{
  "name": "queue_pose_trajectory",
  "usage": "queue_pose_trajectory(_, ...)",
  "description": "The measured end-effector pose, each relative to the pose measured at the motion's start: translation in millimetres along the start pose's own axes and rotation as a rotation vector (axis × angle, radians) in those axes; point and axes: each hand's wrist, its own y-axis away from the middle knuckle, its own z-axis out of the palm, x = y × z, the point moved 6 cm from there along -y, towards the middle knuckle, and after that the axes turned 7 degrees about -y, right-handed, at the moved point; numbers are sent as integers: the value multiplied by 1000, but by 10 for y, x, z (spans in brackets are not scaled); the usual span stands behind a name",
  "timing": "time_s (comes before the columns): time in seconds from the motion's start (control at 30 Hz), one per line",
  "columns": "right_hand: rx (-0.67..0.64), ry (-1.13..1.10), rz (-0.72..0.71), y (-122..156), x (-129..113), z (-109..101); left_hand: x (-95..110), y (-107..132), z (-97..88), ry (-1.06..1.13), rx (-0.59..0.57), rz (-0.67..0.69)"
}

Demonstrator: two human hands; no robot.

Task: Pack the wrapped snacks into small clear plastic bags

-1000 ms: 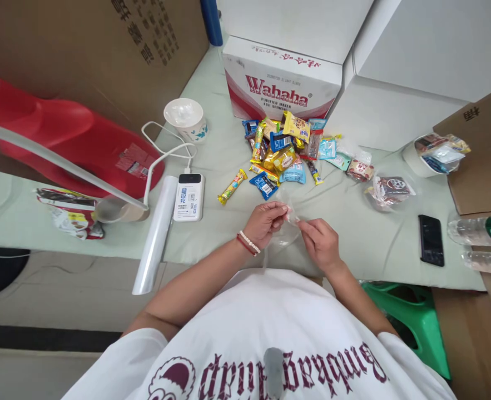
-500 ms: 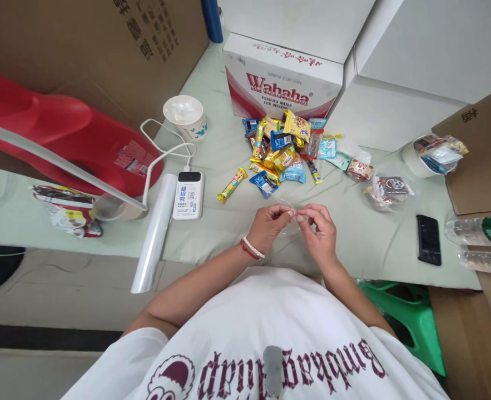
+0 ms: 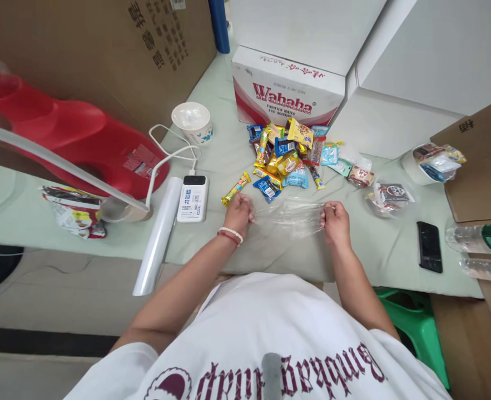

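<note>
A thin sheet of clear plastic film (image 3: 287,216) is stretched between my two hands, just above the table. My left hand (image 3: 239,214) pinches its left end, close to a yellow snack packet (image 3: 236,189). At the other end, my right hand (image 3: 336,222) is closed on the film's edge. Beyond the film lies a pile of small wrapped snacks (image 3: 284,162) in yellow, blue and brown. To the right, a clear plastic-covered bowl (image 3: 391,195) holds more wrapped snacks.
A Wahaha carton (image 3: 289,91) stands behind the pile. On the left are a paper cup (image 3: 193,123), a cabled power bank (image 3: 192,200), a plastic roll (image 3: 158,239) and a red jug (image 3: 82,141). Rightward lie a phone (image 3: 429,247), a filled cup (image 3: 416,166) and bottles (image 3: 464,234).
My hands have moved apart from touching, left hand to the left and right hand to the right. The film between them has been drawn out wide. The camera view has shifted slightly.
</note>
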Motion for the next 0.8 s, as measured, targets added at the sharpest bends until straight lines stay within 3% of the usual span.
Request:
queue_pose_trajectory(0.1,-68,49,57,-142,68,77,220,-183,-207,-324,163,248)
queue_pose_trajectory(0.2,-62,9,90,-188,120,169,462,82,-263,-514,364,626)
queue_pose_trajectory(0.23,-44,-29,95,-192,134,189,478,234,-226,-524,372,728)
queue_pose_trajectory(0.3,-4,-110,108,-196,162,207,378,497,-77,-549,258,813)
queue_pose_trajectory(0.33,16,-142,119,-201,179,203,266,573,-22,-546,214,755)
queue_pose_trajectory(0.4,43,-180,144,-214,214,183,-30,604,53,-519,156,499)
queue_pose_trajectory(0.47,52,-201,174,-225,253,161,-298,544,141,-453,87,248)
queue_pose_trajectory(0.53,47,-225,212,-220,297,158,-439,434,265,-315,15,75)
queue_pose_trajectory(0.67,16,-270,281,-173,348,188,-398,190,515,-9,-49,-142)
queue_pose_trajectory(0.8,20,-312,305,-175,307,81,-247,112,584,53,-98,-143)
